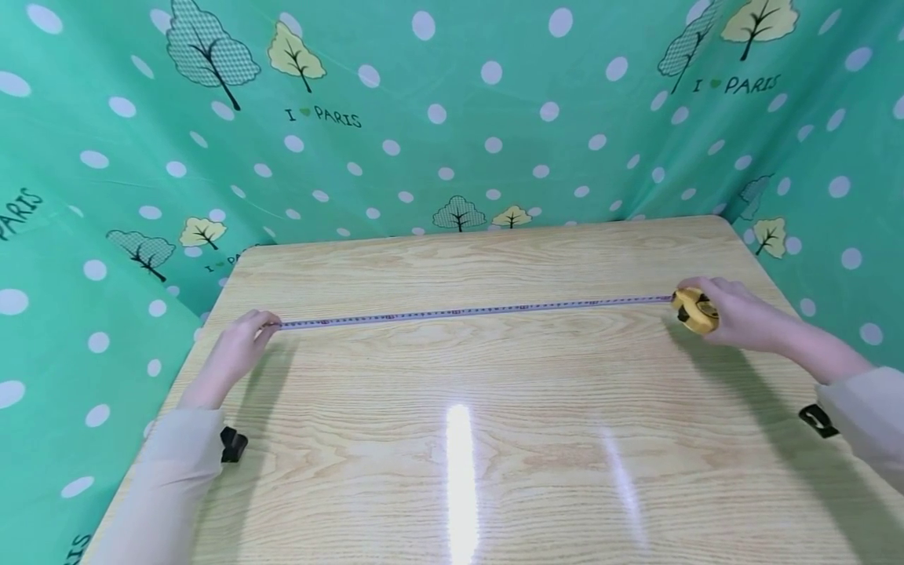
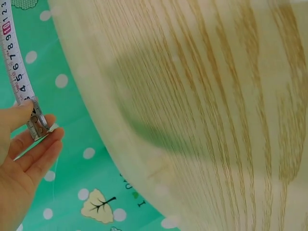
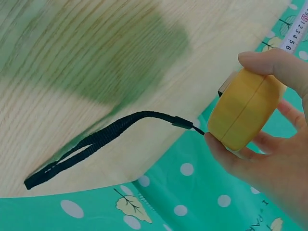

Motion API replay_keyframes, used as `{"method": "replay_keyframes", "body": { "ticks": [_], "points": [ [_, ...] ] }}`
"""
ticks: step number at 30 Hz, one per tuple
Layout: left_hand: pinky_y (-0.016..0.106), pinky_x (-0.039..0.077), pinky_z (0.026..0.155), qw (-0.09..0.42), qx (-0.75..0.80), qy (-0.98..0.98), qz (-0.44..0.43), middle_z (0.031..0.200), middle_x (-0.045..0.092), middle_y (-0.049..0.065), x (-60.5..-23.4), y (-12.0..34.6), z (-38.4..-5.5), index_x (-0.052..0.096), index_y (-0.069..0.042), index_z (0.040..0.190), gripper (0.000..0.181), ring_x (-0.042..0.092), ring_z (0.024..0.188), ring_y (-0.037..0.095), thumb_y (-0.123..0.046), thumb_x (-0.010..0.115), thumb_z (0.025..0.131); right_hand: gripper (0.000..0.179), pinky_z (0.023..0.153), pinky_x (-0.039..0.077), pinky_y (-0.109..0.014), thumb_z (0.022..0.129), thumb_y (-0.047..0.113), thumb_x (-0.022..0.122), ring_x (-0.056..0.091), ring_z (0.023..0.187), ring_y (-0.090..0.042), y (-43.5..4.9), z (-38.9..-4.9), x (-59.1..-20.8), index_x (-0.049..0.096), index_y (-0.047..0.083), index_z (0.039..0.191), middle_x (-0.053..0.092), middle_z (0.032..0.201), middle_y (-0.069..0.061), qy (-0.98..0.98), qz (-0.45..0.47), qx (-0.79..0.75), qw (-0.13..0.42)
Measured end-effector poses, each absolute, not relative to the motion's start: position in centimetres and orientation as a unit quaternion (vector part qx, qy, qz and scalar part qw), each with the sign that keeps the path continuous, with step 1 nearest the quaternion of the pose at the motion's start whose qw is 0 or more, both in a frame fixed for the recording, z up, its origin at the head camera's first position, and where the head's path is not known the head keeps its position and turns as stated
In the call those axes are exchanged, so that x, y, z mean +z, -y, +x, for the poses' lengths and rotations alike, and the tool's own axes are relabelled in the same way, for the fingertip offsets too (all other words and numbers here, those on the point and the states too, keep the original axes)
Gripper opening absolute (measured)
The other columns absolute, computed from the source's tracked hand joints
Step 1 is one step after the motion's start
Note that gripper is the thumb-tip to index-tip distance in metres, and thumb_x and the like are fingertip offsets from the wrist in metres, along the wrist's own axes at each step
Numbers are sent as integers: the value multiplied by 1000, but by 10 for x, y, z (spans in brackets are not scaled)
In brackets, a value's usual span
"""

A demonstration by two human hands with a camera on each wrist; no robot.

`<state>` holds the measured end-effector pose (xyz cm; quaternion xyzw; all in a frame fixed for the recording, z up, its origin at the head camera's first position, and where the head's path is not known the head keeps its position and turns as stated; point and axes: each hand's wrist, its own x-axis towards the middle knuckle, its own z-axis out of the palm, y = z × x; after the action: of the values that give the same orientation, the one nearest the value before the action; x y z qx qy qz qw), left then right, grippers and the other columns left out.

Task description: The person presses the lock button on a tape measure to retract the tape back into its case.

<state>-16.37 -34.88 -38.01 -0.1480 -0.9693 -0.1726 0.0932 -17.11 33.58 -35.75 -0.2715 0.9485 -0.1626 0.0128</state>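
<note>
A yellow tape measure (image 1: 696,311) is in my right hand (image 1: 741,315), which grips its case at the right side of the table. Its white blade (image 1: 455,312) runs out across the table, almost level, to my left hand (image 1: 238,345). There the thumb and fingers pinch the metal end hook (image 2: 39,129), as the left wrist view shows. In the right wrist view the thumb lies along the top of the case (image 3: 248,108), the fingers under it. A black wrist strap (image 3: 103,134) dangles from the case.
The wood-grain table (image 1: 537,439) has rounded corners and a bright light reflection in front. A green polka-dot cloth (image 1: 452,118) hangs behind and at both sides. Black wrist-worn mounts (image 1: 233,445) show beside both sleeves.
</note>
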Motion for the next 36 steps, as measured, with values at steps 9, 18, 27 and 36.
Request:
{"method": "replay_keyframes", "body": {
  "ticks": [9, 18, 27, 36],
  "points": [
    [48, 45, 68, 91, -168, 972, -139, 89, 56, 22, -376, 354, -159, 58, 4, 94, 9, 53, 84, 37, 3, 52, 86, 68, 54, 42, -33, 52, -14, 71, 50, 75, -35, -329, -163, -348, 44, 9, 109, 49, 90, -25, -936, -321, -142, -20],
    [48, 45, 68, 96, -165, 972, -134, 89, 56, 23, -374, 357, -156, 57, 5, 94, 9, 53, 83, 38, 3, 52, 86, 57, 54, 42, -36, 58, -11, 71, 48, 77, -37, -326, -159, -342, 51, 13, 105, 44, 95, -29, -948, -295, -121, 9],
    [48, 45, 68, 94, -166, 972, -134, 90, 56, 23, -372, 359, -155, 58, 5, 93, 9, 53, 84, 38, 4, 52, 86, 50, 54, 44, -37, 57, -9, 73, 48, 75, -37, -325, -158, -343, 58, 12, 100, 43, 94, -30, -946, -304, -112, -1],
    [47, 45, 66, 100, -163, 971, -144, 88, 55, 21, -371, 360, -155, 57, 4, 93, 9, 53, 81, 37, 5, 52, 86, 52, 58, 44, -44, 57, -6, 77, 47, 80, -41, -325, -155, -345, 56, 12, 101, 42, 98, -30, -947, -300, -115, 18]
  ]
}}
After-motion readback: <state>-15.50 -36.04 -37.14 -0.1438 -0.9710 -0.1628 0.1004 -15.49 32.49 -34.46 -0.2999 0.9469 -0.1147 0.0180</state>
